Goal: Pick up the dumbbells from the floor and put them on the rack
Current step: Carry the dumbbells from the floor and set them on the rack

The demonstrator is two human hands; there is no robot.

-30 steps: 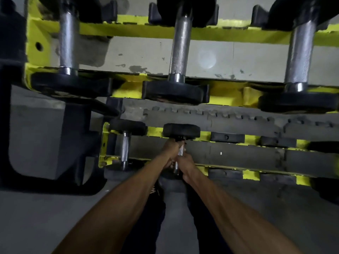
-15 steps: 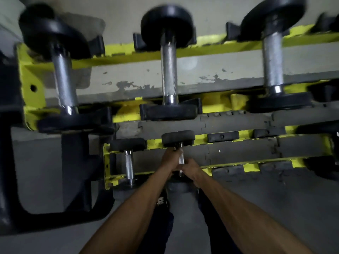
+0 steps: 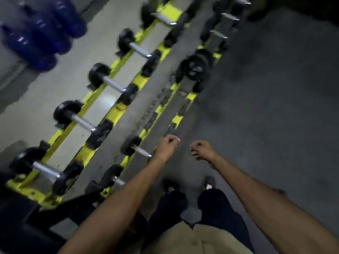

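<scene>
Yellow rack (image 3: 113, 114) ran left to far; small dumbbell (image 3: 136, 147) seated on lower rail, just left of my left hand (image 3: 166, 146). Both hands, right hand (image 3: 202, 149) included, empty, fingers loosely curled. Risk judged: blurred view, dumbbell ends near feet, possible trip.

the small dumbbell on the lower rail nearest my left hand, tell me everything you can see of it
The small dumbbell has a round black head at its far end and a short, bright metal handle, blurred by camera motion. It lies across the lower yellow rail of the rack, handle angled toward the person. Its near head is hidden behind the left hand, which hangs loosely curled in front of it; contact cannot be confirmed. A similar dumbbell sits beside it.
</scene>
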